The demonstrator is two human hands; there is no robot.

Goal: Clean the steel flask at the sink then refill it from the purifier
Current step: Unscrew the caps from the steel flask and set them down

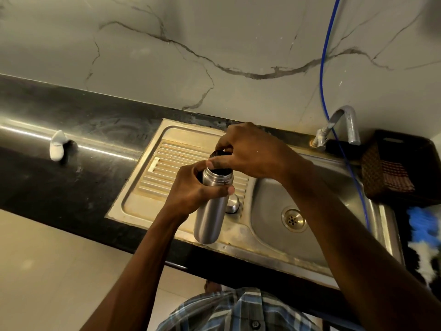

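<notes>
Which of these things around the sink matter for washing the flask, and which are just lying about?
In use:
steel flask, gripped by the left hand
dark cap at its mouth, held by the right hand
sink
tap

Lying about:
white object on the counter
dark basket
blue hose
small steel piece on the drainboard
</notes>
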